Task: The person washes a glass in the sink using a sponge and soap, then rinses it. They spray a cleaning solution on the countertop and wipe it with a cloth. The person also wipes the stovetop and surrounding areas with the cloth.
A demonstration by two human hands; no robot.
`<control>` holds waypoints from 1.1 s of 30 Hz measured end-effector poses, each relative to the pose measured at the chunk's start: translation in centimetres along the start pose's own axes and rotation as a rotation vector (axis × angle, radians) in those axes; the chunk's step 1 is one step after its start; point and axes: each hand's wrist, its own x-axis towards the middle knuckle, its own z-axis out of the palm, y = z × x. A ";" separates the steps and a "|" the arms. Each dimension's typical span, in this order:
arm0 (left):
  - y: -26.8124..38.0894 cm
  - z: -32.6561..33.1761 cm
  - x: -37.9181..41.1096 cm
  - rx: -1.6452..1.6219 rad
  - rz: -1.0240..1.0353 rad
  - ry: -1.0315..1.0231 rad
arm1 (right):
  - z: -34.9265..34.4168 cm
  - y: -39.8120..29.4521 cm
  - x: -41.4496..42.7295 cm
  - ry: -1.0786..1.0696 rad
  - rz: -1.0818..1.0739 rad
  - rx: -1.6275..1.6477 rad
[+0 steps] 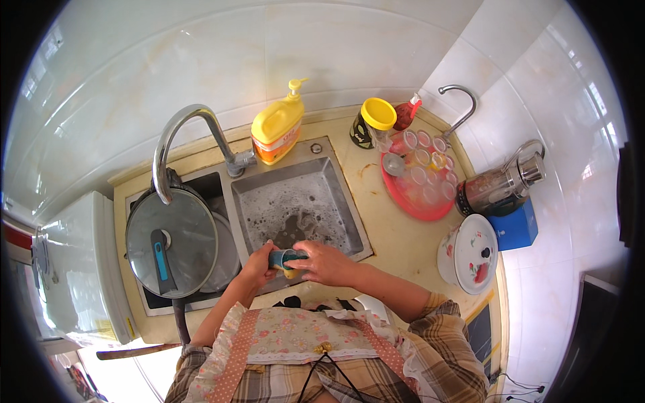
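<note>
Over the front rim of the steel sink (347, 199), my left hand (258, 264) grips what looks like a small clear cup (277, 258). My right hand (325, 262) has its fingers at the cup's mouth, on a sponge (291, 273) with a blue-green side and a yellow side. Part of the sponge seems to sit inside the cup; my fingers hide the rest. Below and beyond both hands, the sink basin holds soapy water (282, 201) with grey suds and a dark patch without foam.
Left of the basin, a glass-lidded pan (171, 242) covers the second sink under a curved faucet (194, 113). Behind stands a yellow pump bottle (277, 128). Rightward are a red tray (423, 214) of several clear cups, a black yellow-lidded canister (363, 133), a flask (489, 186) and an enamel pot (471, 254).
</note>
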 end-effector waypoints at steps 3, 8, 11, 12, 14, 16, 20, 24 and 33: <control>0.0 0.3 -0.1 0.090 -0.013 0.008 | 0.0 -0.5 0.0 -0.209 0.087 -0.022; -1.8 0.3 0.8 0.100 -0.045 -0.078 | 1.7 -0.7 0.3 -0.270 0.082 -0.177; -1.5 0.8 0.4 0.072 -0.053 -0.058 | 2.5 -0.6 0.6 -0.282 0.148 -0.208; -1.6 0.8 0.5 0.089 -0.045 -0.038 | 2.8 -0.6 0.7 -0.299 0.180 -0.205; -1.9 0.5 0.4 0.120 -0.027 0.009 | 3.5 -0.6 0.8 -0.296 0.214 -0.163; -1.9 1.3 -0.2 0.168 0.079 0.107 | 4.2 -0.6 0.7 -0.256 0.226 -0.091; -2.8 1.1 0.8 0.239 0.324 0.195 | 6.3 0.4 0.4 -0.066 0.297 0.142; -1.6 2.5 -0.3 0.420 0.779 0.112 | 5.5 1.6 1.4 0.038 0.549 0.916; -1.4 1.5 0.5 0.454 0.752 0.055 | 6.6 2.6 0.0 -0.037 0.165 0.080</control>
